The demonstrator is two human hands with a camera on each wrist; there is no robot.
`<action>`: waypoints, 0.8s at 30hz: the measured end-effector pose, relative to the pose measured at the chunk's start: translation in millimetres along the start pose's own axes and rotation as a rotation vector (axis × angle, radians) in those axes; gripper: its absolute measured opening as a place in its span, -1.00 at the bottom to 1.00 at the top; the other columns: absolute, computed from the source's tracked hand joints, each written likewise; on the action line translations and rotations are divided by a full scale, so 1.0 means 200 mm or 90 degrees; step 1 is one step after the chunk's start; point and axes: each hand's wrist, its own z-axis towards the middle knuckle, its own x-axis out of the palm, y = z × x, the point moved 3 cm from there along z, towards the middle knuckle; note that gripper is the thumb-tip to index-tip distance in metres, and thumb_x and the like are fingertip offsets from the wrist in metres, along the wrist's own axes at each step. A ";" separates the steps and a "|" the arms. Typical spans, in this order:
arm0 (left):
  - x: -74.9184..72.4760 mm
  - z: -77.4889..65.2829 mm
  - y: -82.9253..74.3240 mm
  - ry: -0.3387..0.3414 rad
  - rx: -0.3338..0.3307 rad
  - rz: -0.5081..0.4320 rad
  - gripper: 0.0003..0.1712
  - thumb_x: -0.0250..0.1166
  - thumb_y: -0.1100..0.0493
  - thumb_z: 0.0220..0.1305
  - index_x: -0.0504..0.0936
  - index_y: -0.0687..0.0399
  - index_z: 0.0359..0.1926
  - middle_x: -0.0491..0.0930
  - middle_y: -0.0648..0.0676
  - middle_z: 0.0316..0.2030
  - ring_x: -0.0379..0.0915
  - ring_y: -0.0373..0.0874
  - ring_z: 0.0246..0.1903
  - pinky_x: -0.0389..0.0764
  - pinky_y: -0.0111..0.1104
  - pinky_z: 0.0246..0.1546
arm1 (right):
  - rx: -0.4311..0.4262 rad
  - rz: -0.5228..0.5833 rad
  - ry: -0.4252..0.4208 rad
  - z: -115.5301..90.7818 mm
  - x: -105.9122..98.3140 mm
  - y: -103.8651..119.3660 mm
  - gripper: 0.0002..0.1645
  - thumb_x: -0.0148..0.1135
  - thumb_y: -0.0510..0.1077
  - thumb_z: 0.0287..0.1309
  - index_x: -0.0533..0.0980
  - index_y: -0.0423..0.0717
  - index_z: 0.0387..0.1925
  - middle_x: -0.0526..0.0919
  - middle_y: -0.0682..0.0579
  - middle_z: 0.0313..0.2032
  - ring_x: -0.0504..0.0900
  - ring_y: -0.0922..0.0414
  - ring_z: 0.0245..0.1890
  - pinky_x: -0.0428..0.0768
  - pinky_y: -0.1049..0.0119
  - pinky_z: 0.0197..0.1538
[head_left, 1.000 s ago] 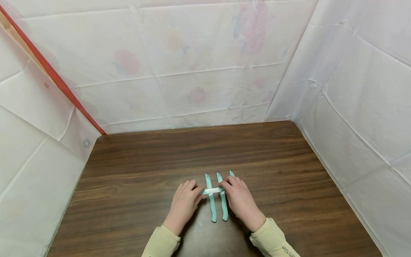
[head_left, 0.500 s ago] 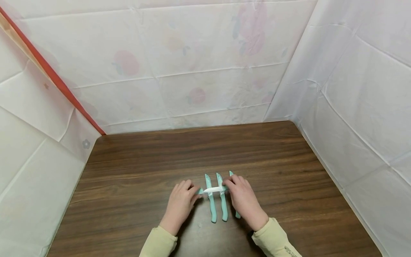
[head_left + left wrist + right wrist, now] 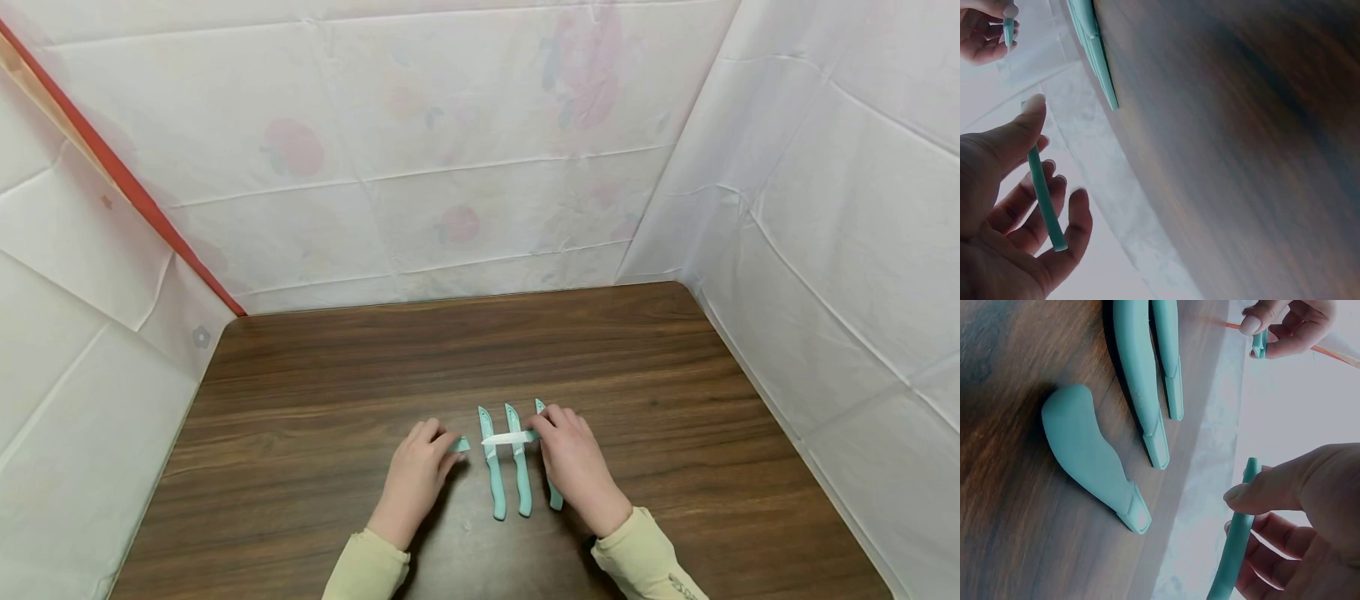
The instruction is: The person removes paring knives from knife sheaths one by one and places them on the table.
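In the head view my right hand (image 3: 577, 458) grips a small paring knife (image 3: 506, 438) by its teal handle, its pale blade bare and pointing left. Thumb and fingers of my left hand (image 3: 416, 471) pinch a teal blade sheath (image 3: 460, 445), a short gap away from the knife's tip. The sheath (image 3: 1046, 200) shows as a thin strip in the left wrist view. Below the bare blade lie three sheathed teal knives side by side, handles toward me: a left one (image 3: 498, 492), a middle one (image 3: 523, 487) and a right one (image 3: 555, 500), partly hidden by my right hand.
The knives lie on a dark wood-grain table (image 3: 337, 375). White printed sheeting (image 3: 450, 125) hangs behind it and along both sides. A red strip (image 3: 150, 204) runs down the left corner to the table's back edge.
My left hand has drawn the sheath leftward off the blade, and my right hand has shifted slightly right with the knife. A gap now separates sheath and tip. The three knives on the table stay put.
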 end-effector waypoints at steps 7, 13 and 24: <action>-0.01 0.00 0.00 0.010 -0.018 -0.037 -0.72 0.53 0.23 -0.06 0.70 0.05 -0.24 0.38 -0.08 -0.34 0.36 -0.21 -0.33 0.55 -0.34 -0.36 | 0.000 -0.008 -0.010 0.00 -0.01 0.00 -0.63 0.28 -0.48 -0.04 0.60 -0.08 -0.19 0.49 0.07 -0.27 0.47 0.07 -0.32 0.45 0.23 -0.29; -0.01 0.00 0.00 0.015 -0.024 -0.036 -0.73 0.52 0.20 -0.04 0.70 0.03 -0.24 0.37 -0.09 -0.34 0.36 -0.23 -0.39 0.54 -0.33 -0.38 | 0.015 -0.011 -0.016 0.01 -0.02 0.01 -0.63 0.33 -0.45 -0.08 0.58 -0.08 -0.19 0.51 0.05 -0.26 0.51 0.06 -0.31 0.52 0.19 -0.29; 0.00 0.01 0.01 0.030 -0.010 -0.047 -0.74 0.49 0.23 0.01 0.69 0.04 -0.21 0.42 -0.08 -0.29 0.43 -0.22 -0.32 0.58 -0.34 -0.35 | 0.030 0.000 -0.006 0.01 -0.02 0.01 -0.64 0.37 -0.38 -0.06 0.56 -0.08 -0.17 0.52 0.07 -0.30 0.54 0.12 -0.33 0.56 0.25 -0.37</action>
